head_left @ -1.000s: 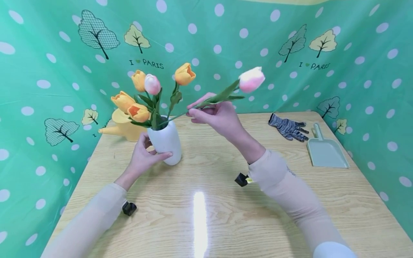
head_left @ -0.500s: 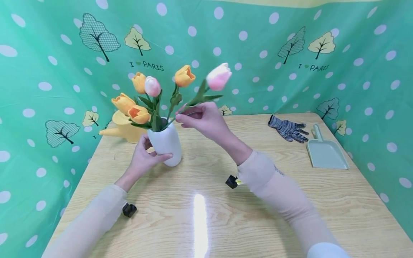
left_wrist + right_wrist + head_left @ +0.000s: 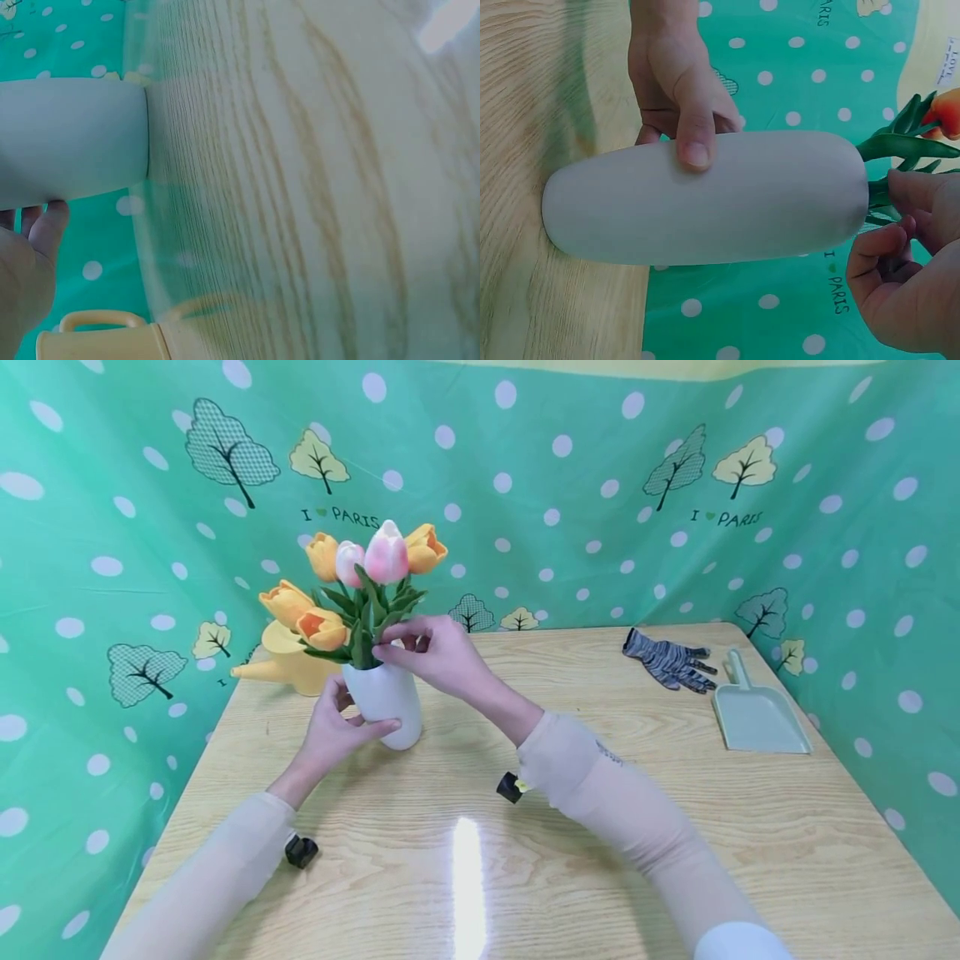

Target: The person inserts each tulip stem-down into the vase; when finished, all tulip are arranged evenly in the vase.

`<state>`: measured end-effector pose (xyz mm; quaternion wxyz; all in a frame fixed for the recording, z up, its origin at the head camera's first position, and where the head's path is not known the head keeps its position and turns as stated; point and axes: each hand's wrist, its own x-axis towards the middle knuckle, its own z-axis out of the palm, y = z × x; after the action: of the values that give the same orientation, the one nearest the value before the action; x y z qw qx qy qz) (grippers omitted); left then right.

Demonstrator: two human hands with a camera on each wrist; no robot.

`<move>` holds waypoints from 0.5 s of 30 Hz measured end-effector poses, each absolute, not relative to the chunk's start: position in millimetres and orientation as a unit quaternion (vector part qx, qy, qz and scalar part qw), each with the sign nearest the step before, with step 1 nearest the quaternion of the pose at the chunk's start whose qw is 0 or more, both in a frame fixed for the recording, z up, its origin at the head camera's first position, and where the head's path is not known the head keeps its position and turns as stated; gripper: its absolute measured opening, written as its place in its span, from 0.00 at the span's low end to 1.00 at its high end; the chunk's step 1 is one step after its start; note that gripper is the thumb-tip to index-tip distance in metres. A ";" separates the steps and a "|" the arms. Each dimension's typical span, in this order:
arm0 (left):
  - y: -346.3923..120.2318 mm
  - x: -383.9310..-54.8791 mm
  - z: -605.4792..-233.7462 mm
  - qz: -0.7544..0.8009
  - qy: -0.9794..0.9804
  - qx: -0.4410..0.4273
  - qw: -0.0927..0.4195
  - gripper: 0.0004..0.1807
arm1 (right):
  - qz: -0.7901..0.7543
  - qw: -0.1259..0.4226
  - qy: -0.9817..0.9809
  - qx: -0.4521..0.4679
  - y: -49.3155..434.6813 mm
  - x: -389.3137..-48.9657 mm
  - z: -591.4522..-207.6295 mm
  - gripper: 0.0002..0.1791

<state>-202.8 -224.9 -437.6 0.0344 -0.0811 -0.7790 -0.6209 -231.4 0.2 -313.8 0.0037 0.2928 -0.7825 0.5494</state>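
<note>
A white vase (image 3: 386, 697) stands on the wooden table with several orange tulips (image 3: 321, 628) and a pale pink tulip (image 3: 349, 564) in it. My left hand (image 3: 337, 722) grips the vase from its left side, the thumb across its front; the right wrist view shows that thumb on the white wall (image 3: 705, 195). At the vase's mouth, my right hand (image 3: 438, 656) pinches the green stem of a larger pink-and-white tulip (image 3: 387, 556), whose bloom stands upright among the others. The stem's lower end is hidden by the fingers and the vase rim.
Behind the vase on the left is a yellow watering can (image 3: 292, 660). A grey striped glove (image 3: 671, 660) and a pale green dustpan (image 3: 757, 714) lie at the right back of the table. A green dotted curtain (image 3: 570, 527) hangs behind and along the sides.
My right hand has moved left and slightly down to the vase mouth, bringing the pink-and-white tulip from slanted right to upright among the other blooms. My left hand keeps its hold on the vase.
</note>
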 end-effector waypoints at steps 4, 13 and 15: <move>-224.6 -202.6 -438.5 -0.615 -0.783 -0.082 0.037 0.46 | 0.548 -0.015 -0.788 0.282 -0.6 -230.7 -319.8 0.12; -224.3 -202.8 -438.9 -0.610 -0.787 -0.080 0.042 0.46 | 0.632 -0.080 -0.726 0.259 6.9 -229.6 -336.7 0.15; -224.5 -202.6 -438.2 -0.608 -0.789 -0.079 0.040 0.47 | 0.643 -0.081 -0.717 0.257 10.1 -231.0 -337.8 0.15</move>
<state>-202.6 -224.5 -438.2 0.0403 -0.0790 -0.7886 -0.6084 -231.0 10.1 -337.8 -0.0814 0.2566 -0.7168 0.6432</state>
